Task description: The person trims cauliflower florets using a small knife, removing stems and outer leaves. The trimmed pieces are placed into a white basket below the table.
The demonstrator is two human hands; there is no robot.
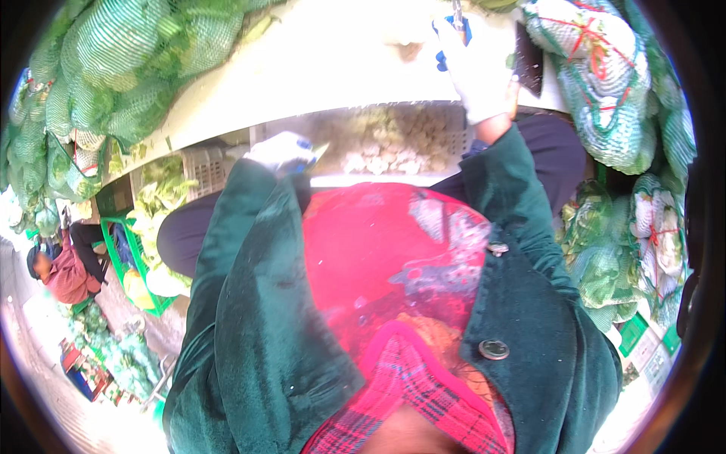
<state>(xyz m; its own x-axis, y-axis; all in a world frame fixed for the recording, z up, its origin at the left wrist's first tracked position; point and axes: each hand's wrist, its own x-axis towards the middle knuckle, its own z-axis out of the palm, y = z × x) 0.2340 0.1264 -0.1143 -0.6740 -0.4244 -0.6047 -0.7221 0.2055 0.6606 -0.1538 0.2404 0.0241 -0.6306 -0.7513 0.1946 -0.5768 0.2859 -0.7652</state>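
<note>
My left hand [281, 152], in a white glove with blue patches, is at the left end of a white plastic crate [385, 180]. A pale green vegetable piece [321, 151] shows at its blurred fingertips; I cannot tell whether it is gripped. Pale cauliflower-like florets [391, 160] lie in the crate, below the table's near edge. My right hand [482, 74], gloved the same way, is over the white tabletop [317, 51], closed around a tool with a metal shank [457, 12]. The tool's far end is cut off by the frame. Glare hides much of the tabletop.
Green net bags of vegetables [122, 51] are piled at the left, and more netted bundles [604, 85] tied in red stand at the right. Leaf trimmings [161, 210] lie beside my knee, near a green crate [139, 272]. A person [68, 272] sits farther left.
</note>
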